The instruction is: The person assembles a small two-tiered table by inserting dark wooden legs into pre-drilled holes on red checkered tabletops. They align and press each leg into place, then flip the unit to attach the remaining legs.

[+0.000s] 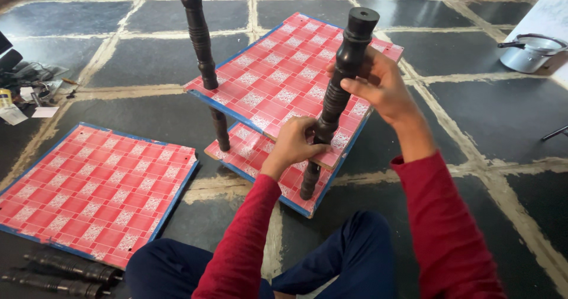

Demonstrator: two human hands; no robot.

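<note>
Turned wooden leg (pixel 343 80) stands upright through the red checked shelves (pixel 284 74); I judge it stiff, light, smooth. My right hand (pixel 378 83) wraps its upper part, left hand (pixel 293 145) pinches its lower joint

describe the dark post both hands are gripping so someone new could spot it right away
Find the two stacked red checked square boards with blue edges on the dark tiled floor. At their near right corner stands a black turned wooden post, gripped low by the left hand and higher by the right hand. Unlike the other upright black post at the far left corner, this one is being held.
</note>
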